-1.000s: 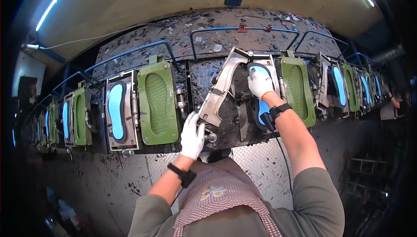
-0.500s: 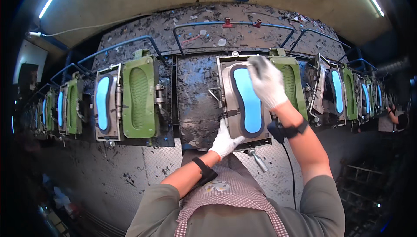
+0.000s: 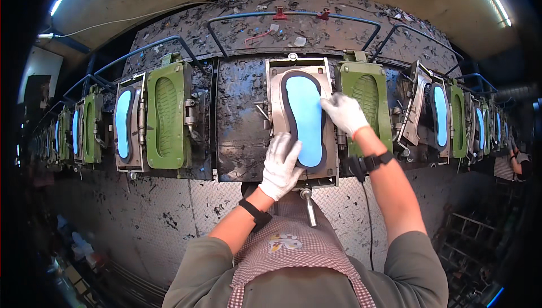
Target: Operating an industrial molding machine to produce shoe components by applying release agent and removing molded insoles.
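Observation:
A metal mould plate (image 3: 276, 90) lies shut down flat in front of me, with a light blue shoe sole (image 3: 304, 117) set in its dark recess. My left hand (image 3: 281, 164), in a white glove, presses on the plate's lower left part beside the sole's heel. My right hand (image 3: 344, 113), also gloved, rests with fingers spread on the sole's right edge at mid length. A green mould lid (image 3: 367, 96) stands open just right of my right hand. A metal handle (image 3: 309, 206) sticks out below the plate.
More mould stations line the curved machine: a blue sole (image 3: 122, 123) with a green lid (image 3: 165, 117) at the left, another blue sole (image 3: 440, 115) at the right. Blue pipes (image 3: 293, 15) arch above. Another person (image 3: 516, 164) stands at far right. Checkered steel plate (image 3: 214, 206) lies below.
The mould plate, tilted up a second ago, now lies flat with the sole facing me. My left hand moved up onto the plate; my right hand slid down from the top to the sole's edge.

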The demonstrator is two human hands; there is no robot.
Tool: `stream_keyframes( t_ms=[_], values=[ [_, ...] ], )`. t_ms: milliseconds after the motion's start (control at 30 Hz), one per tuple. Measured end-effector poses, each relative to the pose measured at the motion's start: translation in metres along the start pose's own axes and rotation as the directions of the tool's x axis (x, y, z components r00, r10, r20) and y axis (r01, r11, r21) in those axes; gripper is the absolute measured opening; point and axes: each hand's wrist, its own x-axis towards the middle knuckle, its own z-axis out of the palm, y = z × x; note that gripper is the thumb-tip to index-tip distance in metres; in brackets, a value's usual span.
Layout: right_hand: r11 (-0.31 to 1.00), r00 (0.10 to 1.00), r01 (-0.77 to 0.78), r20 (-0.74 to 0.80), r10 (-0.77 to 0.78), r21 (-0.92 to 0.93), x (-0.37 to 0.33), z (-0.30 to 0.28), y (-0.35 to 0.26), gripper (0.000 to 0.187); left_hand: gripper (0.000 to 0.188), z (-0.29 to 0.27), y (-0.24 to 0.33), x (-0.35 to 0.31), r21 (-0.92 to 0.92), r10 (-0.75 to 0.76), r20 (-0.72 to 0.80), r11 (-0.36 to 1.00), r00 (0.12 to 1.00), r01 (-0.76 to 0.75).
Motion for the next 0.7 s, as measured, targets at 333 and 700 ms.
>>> stream_keyframes(
  t_ms=[333, 700],
  values=[
    [0.979, 0.887, 0.194, 0.437, -0.146, -0.067, 0.037, -0.021, -0.006, 0.046, 0.046, -0.004, 0.004, 0.019, -0.143, 0.072, 0.098, 0.988, 0.993, -0.057],
    [0.971, 0.966, 0.235, 0.122, -0.229, -0.037, 0.032, 0.001, 0.003, 0.037, 0.029, 0.009, 0.003, 0.004, -0.377, -0.23, -0.032, 0.904, 0.973, 0.202]
  ],
)
